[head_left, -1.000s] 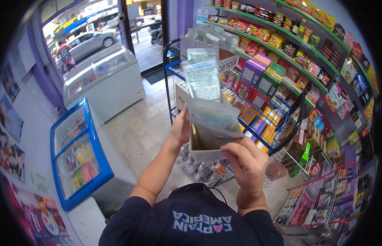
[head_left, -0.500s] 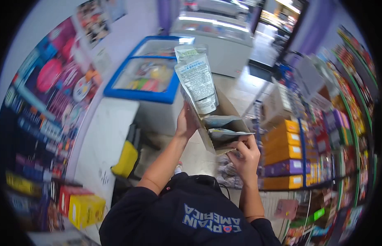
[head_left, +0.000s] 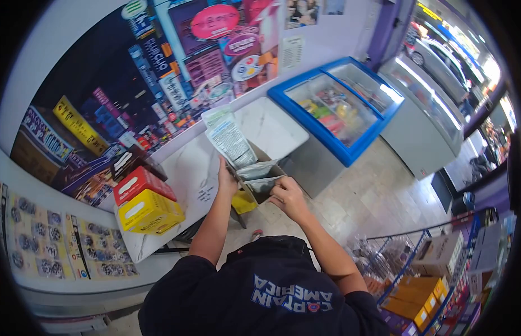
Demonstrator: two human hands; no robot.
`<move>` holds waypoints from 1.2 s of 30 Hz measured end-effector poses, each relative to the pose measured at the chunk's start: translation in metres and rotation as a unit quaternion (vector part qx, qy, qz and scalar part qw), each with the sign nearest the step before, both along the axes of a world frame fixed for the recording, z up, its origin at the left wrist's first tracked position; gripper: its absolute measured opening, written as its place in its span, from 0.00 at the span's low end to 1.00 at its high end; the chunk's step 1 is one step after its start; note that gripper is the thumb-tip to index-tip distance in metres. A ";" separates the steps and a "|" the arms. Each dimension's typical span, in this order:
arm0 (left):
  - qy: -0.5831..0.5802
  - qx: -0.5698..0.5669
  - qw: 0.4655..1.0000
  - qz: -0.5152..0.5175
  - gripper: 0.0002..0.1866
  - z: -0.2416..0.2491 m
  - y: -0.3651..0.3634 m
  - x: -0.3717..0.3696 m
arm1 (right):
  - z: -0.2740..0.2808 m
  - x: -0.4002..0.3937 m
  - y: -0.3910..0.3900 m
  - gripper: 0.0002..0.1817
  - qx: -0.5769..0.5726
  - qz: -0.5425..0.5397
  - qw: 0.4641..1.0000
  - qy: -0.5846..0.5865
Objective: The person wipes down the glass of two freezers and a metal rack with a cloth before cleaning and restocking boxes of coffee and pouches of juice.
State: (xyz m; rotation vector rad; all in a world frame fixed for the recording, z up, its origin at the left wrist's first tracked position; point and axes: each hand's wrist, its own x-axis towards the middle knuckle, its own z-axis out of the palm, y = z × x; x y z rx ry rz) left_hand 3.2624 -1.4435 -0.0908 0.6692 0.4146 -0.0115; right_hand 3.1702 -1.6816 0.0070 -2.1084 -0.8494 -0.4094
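Note:
An open cardboard box (head_left: 262, 196) is held out in front of my body. My left hand (head_left: 227, 178) grips its left side, fingers closed and partly hidden behind it. A printed foil pouch (head_left: 231, 140) sticks up high from the box's far end, with another pale pouch (head_left: 215, 115) behind it. Lower in the box are silvery pouches (head_left: 259, 169). My right hand (head_left: 289, 197) is at the box's right edge, its bent fingers closed on the end of the nearest silvery pouch (head_left: 263, 185); the fingertips are partly hidden.
A marble-patterned counter (head_left: 199, 162) runs along the left wall, bearing a red box (head_left: 143, 183) and a yellow Maxim box (head_left: 151, 213). Ahead stands a blue-rimmed freezer (head_left: 350, 157), with a white chest freezer (head_left: 420, 140) beyond. Wire shelving (head_left: 403, 255) holds cartons at right.
My view and body have turned left, bringing the counter and wall poster nearer the middle. The box has come along in both hands, now over the counter's edge.

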 end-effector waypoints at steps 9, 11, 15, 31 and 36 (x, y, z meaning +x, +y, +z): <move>0.027 -0.022 0.994 0.100 0.28 -0.106 0.163 0.029 | -0.080 0.092 0.154 0.15 -0.020 0.146 0.989 0.003; 0.010 -0.038 0.994 0.106 0.19 -0.124 0.176 0.036 | -0.097 0.106 0.171 0.14 -0.040 0.153 0.987 -0.002; 0.038 0.019 0.990 0.137 0.16 -0.129 0.178 0.030 | -0.128 0.120 0.191 0.13 -0.041 0.138 0.989 0.029; -0.222 0.458 0.860 -0.040 0.26 0.091 -0.009 0.055 | -0.065 0.081 0.043 0.05 0.051 -0.047 0.993 0.096; -0.325 0.282 0.844 -0.322 0.16 0.105 -0.209 0.022 | -0.023 0.025 -0.121 0.04 0.040 -0.265 0.960 0.080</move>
